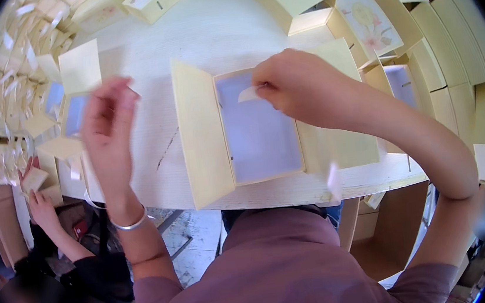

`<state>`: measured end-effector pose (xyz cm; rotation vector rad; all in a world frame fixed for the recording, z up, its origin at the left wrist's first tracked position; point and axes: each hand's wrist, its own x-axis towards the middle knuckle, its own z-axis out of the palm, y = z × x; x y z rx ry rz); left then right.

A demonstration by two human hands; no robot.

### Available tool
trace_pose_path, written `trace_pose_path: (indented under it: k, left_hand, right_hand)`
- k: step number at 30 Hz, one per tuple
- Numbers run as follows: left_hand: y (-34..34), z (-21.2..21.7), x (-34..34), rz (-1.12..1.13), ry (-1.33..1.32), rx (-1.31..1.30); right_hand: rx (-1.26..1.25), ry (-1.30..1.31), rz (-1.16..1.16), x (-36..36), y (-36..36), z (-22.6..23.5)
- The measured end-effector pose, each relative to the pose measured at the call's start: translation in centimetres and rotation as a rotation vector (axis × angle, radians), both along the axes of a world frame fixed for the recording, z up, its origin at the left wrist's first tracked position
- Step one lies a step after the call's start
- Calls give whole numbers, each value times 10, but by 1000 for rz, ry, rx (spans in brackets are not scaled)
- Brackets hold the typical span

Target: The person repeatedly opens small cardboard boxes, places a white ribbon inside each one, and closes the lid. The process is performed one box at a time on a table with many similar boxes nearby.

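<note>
A pale yellow flat gift box [202, 138] lies open on the wooden table [218, 30], with a bluish-white inner panel [258, 132] and flaps spread left and right. My right hand [298, 86] rests over the box's upper right corner and pinches a small white strip [246, 94] at the panel's top edge. My left hand [109, 127] hovers raised to the left of the box, fingers loosely apart, blurred, holding nothing that I can make out. A silver bangle [131, 224] sits on that wrist.
Many more yellow boxes [420, 44] are stacked at the right and back; one lid shows a flower picture [368, 23]. Piles of folded pieces [5, 87] fill the left. Another person's hands [37, 194] work at the lower left. Cardboard cartons [381, 237] stand under the table.
</note>
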<state>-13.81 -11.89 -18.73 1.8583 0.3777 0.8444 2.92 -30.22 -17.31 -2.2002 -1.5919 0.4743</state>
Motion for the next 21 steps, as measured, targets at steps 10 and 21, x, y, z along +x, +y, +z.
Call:
trace_pose_path:
  k: [10, 21]
  left_hand:
    - [-22, -76, 1, -274, 476, -299]
    - [-38, -58, 12, -233, 339, -532]
  right_hand:
    - [-42, 10, 26, -1, 25, -45]
    - [-7, 85, 45, 0, 32, -48]
